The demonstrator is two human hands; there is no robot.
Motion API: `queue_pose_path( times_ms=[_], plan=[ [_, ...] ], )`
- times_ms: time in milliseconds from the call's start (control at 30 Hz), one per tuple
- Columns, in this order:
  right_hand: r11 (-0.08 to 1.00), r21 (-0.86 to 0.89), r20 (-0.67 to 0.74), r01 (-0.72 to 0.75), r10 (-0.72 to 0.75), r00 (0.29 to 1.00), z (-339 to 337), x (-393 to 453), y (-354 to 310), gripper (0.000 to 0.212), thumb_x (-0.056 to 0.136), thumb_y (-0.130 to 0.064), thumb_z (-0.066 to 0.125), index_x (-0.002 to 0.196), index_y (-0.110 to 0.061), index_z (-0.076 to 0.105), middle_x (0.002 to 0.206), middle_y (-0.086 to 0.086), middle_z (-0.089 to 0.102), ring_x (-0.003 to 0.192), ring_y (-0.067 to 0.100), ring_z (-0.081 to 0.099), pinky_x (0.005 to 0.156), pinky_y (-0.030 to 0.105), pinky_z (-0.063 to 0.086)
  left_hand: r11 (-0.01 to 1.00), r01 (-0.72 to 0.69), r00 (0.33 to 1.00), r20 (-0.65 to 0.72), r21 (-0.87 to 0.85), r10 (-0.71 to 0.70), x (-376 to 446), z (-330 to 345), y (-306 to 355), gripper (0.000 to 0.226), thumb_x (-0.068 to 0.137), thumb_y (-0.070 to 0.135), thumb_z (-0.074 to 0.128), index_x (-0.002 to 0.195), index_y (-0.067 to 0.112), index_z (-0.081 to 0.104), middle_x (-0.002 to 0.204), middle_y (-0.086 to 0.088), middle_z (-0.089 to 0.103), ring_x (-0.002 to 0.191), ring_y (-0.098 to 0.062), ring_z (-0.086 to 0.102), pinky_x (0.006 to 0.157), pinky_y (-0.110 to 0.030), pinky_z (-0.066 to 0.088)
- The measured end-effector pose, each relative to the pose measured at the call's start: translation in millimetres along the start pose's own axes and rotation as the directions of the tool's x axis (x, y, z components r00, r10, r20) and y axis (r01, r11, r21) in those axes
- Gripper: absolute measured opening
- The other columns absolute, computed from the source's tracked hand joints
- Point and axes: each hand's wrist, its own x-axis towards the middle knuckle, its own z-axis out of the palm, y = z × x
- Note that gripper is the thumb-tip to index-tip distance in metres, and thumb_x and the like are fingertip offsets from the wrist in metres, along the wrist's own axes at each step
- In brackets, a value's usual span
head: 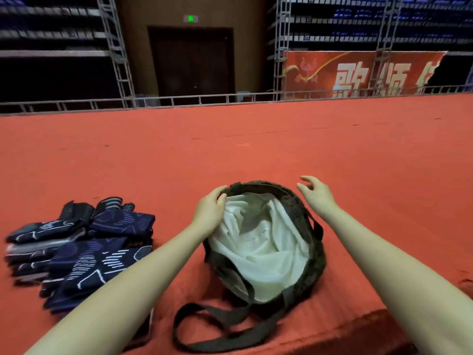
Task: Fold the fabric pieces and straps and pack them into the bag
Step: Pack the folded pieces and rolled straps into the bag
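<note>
Bag: dark olive fabric, mouth wide open and facing up, resting on the red carpeted surface near its front edge. I see a white lining or cloth crumpled inside; I cannot tell which it is. One long dark strap runs from the bag and loops on the carpet at its near side.

Left hand: fingers curled over the far-left part of the bag rim, gripping it, with the thumb toward the white material.

Right hand: just beside the far-right part of the rim, apart from it, fingers loosely spread and holding nothing.

Folded fabric pieces: a stack of dark navy cloth with white and blue line patterns, lying on the carpet to the left of the bag, well apart from it. My left forearm passes over the near corner of this stack.

Background: metal truss rail, dark door, red banner.
</note>
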Motion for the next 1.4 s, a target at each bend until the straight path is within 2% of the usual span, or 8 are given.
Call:
queue_pose_path(
  times_ms=[167,400,533,800,1000,1133,1267,1400],
  plan=[
    [0.955,-0.285,0.027,-0.078,0.089,0.996,21,-62,29,0.049,0.09,-0.039,0.054,0.134,-0.018,0.05,0.121,0.019,0.058,0.118,0.038,0.048,0.1,0.042,0.04,0.976,0.088,0.989,0.097,0.201,-0.109,-28,7,-41,0.044,0.099,0.018,0.036,0.143,0.023,0.039,0.141,-0.004,0.05,0.127,-0.026,0.047,0.099,-0.032,0.038],
    [0.988,-0.116,0.127,-0.101,0.115,0.985,39,-144,34,0.071,0.086,-0.064,0.044,0.146,-0.028,0.03,0.137,0.009,0.047,0.124,0.029,0.048,0.095,0.04,0.043,0.985,0.104,0.992,0.062,0.138,-0.114,-51,5,-41,0.042,0.098,0.015,0.038,0.139,0.022,0.046,0.138,-0.001,0.053,0.124,-0.023,0.05,0.092,-0.029,0.039],
    [0.972,-0.23,0.163,-0.037,0.076,0.984,42,-142,23,0.064,0.089,-0.04,0.056,0.146,-0.025,0.033,0.136,0.013,0.047,0.118,0.028,0.052,0.088,0.035,0.043,0.992,0.075,0.997,-0.035,0.099,-0.072,-55,-9,-29,0.038,0.097,0.013,0.04,0.131,0.02,0.055,0.13,-0.001,0.06,0.118,-0.021,0.055,0.088,-0.027,0.04],
    [0.982,0.146,-0.013,0.124,-0.123,0.992,-12,-89,6,0.028,0.086,-0.004,0.06,0.11,-0.012,0.069,0.113,0.003,0.068,0.108,0.015,0.059,0.094,0.023,0.04,0.994,0.103,0.991,-0.088,0.034,-0.1,-55,-54,-4,0.035,0.096,0.012,0.041,0.127,0.016,0.058,0.132,0.0,0.058,0.124,-0.019,0.049,0.094,-0.022,0.034],
    [0.998,-0.061,0.13,-0.034,0.041,0.991,-18,-65,20,0.02,0.09,-0.023,0.057,0.103,-0.018,0.071,0.11,0.006,0.069,0.109,0.022,0.06,0.096,0.035,0.044,0.935,0.183,0.948,0.198,0.304,-0.25,-70,-35,-12,0.045,0.095,0.024,0.042,0.139,0.02,0.041,0.138,-0.008,0.051,0.125,-0.027,0.048,0.096,-0.032,0.039],
    [0.959,-0.229,0.002,0.165,-0.169,0.986,8,-84,12,0.027,0.089,-0.026,0.058,0.113,-0.018,0.067,0.107,0.007,0.064,0.111,0.03,0.05,0.094,0.037,0.039,0.756,0.156,0.885,0.25,0.636,-0.393,-87,-19,-10,0.052,0.092,0.03,0.041,0.142,0.025,0.031,0.134,-0.013,0.039,0.125,-0.033,0.039,0.1,-0.044,0.037],
    [0.873,-0.194,0.241,0.447,-0.4,0.884,34,-98,2,0.031,0.092,-0.028,0.055,0.122,-0.022,0.061,0.113,-0.003,0.06,0.111,0.017,0.047,0.096,0.035,0.039,0.472,-0.117,0.982,0.174,0.874,-0.079,-95,-14,8,0.039,0.092,0.033,0.042,0.129,0.023,0.042,0.127,-0.006,0.043,0.118,-0.027,0.039,0.091,-0.041,0.033],
    [0.794,-0.284,0.452,0.537,-0.383,0.806,50,-90,16,0.036,0.093,-0.031,0.051,0.129,-0.026,0.055,0.111,-0.005,0.057,0.112,0.016,0.048,0.095,0.035,0.039,0.689,-0.439,0.893,0.367,0.577,0.262,-87,4,13,0.037,0.091,0.029,0.044,0.127,0.022,0.05,0.123,-0.002,0.051,0.114,-0.025,0.046,0.091,-0.037,0.039]
  ],
)
